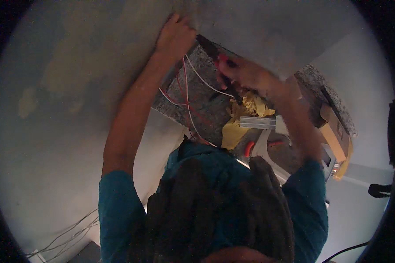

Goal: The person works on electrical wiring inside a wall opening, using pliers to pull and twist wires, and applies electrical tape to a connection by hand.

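My left hand (176, 38) is raised against the grey wall, its fingers closed around the upper ends of thin wires. A white wire (202, 78) and a red-and-white pair (187, 90) hang below it in loose curves toward my body. My right hand (243, 74), slightly blurred, grips red-handled pliers (208, 47). Their dark jaws point up and left, with the tip close beside my left hand. Whether the jaws touch a wire is too dark to tell.
Below my hands a speckled stone counter (171, 107) carries crumpled yellow material (235, 131), a clear and white plastic strip (256, 122) and a red-handled tool (249, 149). An open cardboard box (333, 142) stands at the right. Loose cables (70, 232) lie at the lower left.
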Motion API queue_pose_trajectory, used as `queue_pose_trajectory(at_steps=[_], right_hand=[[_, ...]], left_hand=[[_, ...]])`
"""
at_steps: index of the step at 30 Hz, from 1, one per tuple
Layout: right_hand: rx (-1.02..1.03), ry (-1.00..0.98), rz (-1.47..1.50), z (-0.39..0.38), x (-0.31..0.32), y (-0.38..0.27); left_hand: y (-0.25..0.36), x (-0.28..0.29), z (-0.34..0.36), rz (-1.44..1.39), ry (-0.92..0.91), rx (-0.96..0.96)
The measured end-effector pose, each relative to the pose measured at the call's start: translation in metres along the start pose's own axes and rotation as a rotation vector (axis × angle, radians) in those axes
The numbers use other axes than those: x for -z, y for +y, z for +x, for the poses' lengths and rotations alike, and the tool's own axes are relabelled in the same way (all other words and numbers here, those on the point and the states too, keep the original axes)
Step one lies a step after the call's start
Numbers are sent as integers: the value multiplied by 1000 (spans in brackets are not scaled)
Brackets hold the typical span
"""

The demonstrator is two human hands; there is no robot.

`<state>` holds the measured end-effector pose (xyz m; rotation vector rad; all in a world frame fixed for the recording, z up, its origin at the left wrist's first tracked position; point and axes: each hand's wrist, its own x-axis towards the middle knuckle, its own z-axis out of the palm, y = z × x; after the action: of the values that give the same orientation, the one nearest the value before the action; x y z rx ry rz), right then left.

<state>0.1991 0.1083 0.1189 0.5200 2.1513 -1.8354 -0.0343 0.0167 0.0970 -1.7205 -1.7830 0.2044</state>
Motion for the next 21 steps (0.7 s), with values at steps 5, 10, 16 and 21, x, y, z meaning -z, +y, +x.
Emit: queue_pose_trajectory(at_steps=[5, 10, 16, 21], right_hand=[[534, 910, -1281, 34, -30, 161], [434, 1047, -843, 78, -38, 171], [379, 1143, -726, 108, -52, 158], [356, 1233, -661, 126, -37, 161]], left_hand=[[9, 8, 11, -56, 29, 58], [-2, -11, 8, 5, 67, -28], [-9, -2, 9, 78, -418, -17], [-10, 24, 21, 7, -400, -121]])
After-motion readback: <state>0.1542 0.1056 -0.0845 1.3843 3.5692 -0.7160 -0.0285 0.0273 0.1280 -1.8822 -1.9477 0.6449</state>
